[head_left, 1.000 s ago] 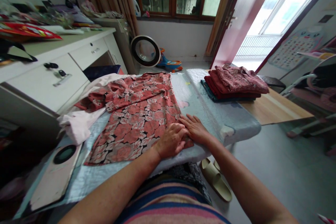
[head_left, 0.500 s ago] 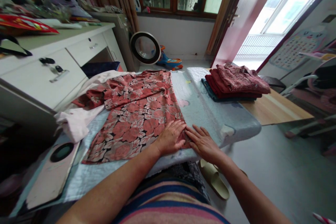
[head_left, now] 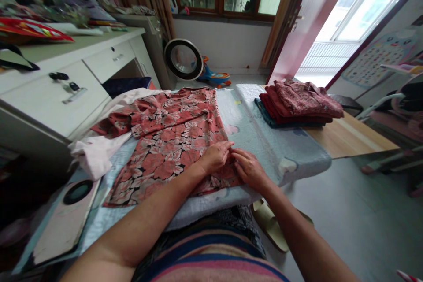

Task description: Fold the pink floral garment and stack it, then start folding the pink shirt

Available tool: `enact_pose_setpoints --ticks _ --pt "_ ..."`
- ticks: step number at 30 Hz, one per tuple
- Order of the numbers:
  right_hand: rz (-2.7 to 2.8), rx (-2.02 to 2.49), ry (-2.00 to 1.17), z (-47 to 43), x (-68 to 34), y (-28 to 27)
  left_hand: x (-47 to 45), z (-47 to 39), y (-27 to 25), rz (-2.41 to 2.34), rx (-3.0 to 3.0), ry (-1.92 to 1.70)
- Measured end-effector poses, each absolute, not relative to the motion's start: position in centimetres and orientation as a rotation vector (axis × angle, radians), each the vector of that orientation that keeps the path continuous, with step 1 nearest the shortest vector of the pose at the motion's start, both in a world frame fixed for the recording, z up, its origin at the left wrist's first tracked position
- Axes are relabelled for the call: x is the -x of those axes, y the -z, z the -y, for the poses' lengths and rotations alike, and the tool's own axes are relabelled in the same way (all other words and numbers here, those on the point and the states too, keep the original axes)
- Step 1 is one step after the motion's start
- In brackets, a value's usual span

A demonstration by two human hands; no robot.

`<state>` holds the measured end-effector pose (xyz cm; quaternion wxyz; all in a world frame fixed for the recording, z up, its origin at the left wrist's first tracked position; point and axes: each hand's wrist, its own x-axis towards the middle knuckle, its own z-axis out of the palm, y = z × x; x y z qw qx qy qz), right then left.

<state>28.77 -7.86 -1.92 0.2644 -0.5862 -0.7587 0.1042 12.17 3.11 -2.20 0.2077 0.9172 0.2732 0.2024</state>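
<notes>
Floral garment, red-pink blooms with grey and black, spread on the left and middle part of a surface covered in pale blue padded cloth. Its near edge runs close to the near edge of the surface. A raised crease crosses the upper half; the far-left part is bunched.

Left hand: on the garment near its right edge, fingers bent and held together, tips pointing right. Right hand: just beside the left, fingertips at the garment's right edge, fingers slightly bent, palm down. Grip, both hands: contact with the edge visible; cannot tell whether cloth is pinched in either.

White cloth: crumpled, left of the garment, partly beneath its bunched portion. Flat pale panel with a dark round patch: near left corner of the surface.

Folded clothes: stacked at far right, mottled pink on top, red below, dark teal at the bottom; well apart from the hands. Wooden board: extends right from beneath the stack side. Olive slipper: on the floor, near side, partly behind the right forearm.
</notes>
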Motion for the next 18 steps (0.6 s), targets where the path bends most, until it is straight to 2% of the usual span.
enact_pose_setpoints --ticks 7,18 --pt "2.145 1.575 -0.324 10.2 -28.3 3.0 -12.4 -3.9 2.8 -0.742 -2.776 -0.482" --pt "2.110 1.490 -0.385 15.9 -29.7 2.2 -11.9 -3.7 3.5 -0.758 -2.781 -0.487"
